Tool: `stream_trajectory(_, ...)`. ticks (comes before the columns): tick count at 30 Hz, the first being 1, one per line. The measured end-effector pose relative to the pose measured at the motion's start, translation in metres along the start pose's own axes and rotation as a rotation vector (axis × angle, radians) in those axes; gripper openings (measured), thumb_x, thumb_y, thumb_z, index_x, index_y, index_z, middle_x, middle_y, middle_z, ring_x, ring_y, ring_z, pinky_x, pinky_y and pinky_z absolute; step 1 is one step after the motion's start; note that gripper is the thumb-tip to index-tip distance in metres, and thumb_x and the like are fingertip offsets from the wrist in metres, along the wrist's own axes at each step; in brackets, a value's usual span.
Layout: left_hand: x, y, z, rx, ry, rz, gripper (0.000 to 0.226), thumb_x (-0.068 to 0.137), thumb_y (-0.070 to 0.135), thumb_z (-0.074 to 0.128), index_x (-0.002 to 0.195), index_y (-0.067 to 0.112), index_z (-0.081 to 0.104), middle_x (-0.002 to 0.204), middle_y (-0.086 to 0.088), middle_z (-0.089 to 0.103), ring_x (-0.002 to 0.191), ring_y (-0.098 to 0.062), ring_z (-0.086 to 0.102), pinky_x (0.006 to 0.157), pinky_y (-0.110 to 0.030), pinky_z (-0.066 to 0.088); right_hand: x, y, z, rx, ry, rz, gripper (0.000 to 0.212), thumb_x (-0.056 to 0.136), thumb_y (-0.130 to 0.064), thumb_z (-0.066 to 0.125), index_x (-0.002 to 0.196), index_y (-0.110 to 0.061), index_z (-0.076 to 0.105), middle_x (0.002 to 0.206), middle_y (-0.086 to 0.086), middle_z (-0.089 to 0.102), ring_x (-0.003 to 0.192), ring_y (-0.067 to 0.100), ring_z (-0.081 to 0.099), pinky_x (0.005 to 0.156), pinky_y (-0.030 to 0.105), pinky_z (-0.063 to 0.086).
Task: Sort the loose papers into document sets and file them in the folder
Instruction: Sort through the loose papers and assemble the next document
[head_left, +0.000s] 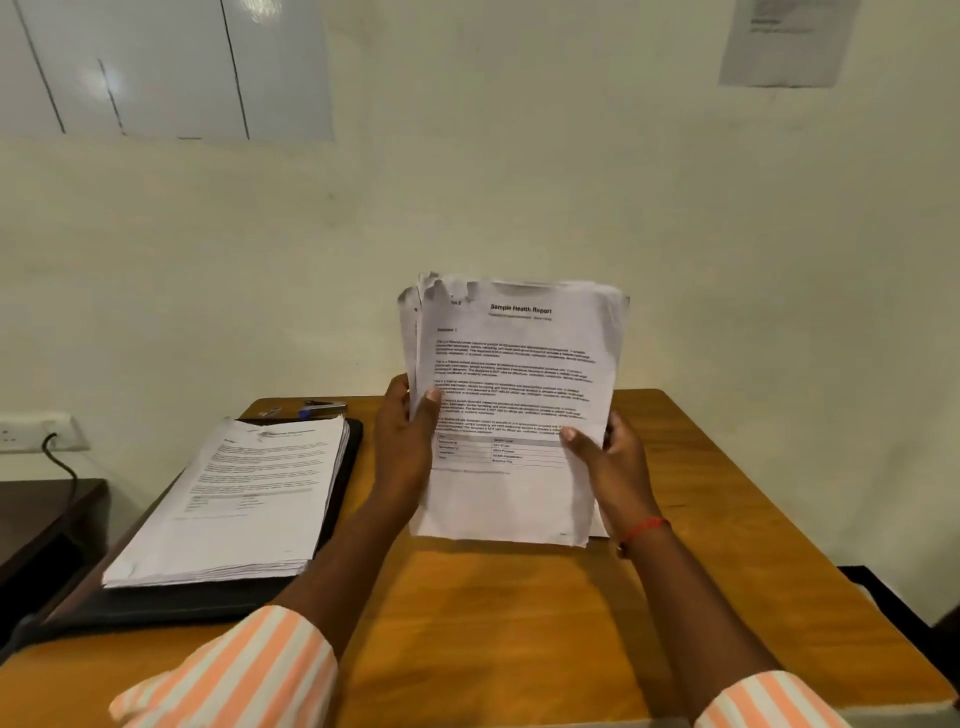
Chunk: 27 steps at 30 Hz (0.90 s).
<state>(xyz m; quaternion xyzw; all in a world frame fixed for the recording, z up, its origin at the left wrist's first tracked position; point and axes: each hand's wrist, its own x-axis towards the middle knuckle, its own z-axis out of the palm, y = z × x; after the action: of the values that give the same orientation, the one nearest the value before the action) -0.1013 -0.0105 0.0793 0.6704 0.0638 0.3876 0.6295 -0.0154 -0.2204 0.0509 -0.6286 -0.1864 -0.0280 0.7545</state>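
I hold a sheaf of printed papers (511, 384) upright above the wooden table (519, 613); the front sheet is headed "Sample Health Report" and its top left corner is torn. My left hand (405, 441) grips the sheaf's left edge with the thumb on the front. My right hand (608, 462) holds the right edge, thumb on the front sheet. To the left, a thick stack of printed papers (234, 499) lies on an open black folder (208, 597).
A stapler (322, 408) with a blue part lies behind the folder near the wall. A dark side table (41, 519) stands at the left below a wall socket (31, 431) with a plugged cable. The wall is close behind the table.
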Motion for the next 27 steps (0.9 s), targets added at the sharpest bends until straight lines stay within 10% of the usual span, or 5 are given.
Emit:
stream_trajectory(19, -0.03, -0.016, -0.003, -0.051, -0.019, 0.01, 0.017, 0.095, 0.028, 0.064, 0.11, 0.02, 0.063, 0.096, 0.002, 0.076, 0.089, -0.013, 0.075, 0.064, -0.022, 0.058, -0.03, 0.016, -0.001, -0.024, -0.079, 0.05, 0.046, 0.078, -0.027, 0.079, 0.121, -0.014, 0.066, 0.114, 0.004, 0.075, 0.104, 0.024, 0.072, 0.088, 0.047, 0.06)
stream_trajectory(27, -0.028, -0.037, -0.008, 0.032, -0.028, -0.014, 0.021, 0.089, 0.037, 0.071, 0.107, 0.027, 0.065, 0.099, 0.002, 0.076, 0.09, -0.013, 0.075, 0.068, -0.028, 0.062, -0.031, 0.028, 0.009, -0.027, -0.055, 0.063, 0.031, 0.082, -0.02, 0.079, 0.111, -0.024, 0.068, 0.103, -0.008, 0.076, 0.099, 0.016, 0.072, 0.075, 0.027, 0.06)
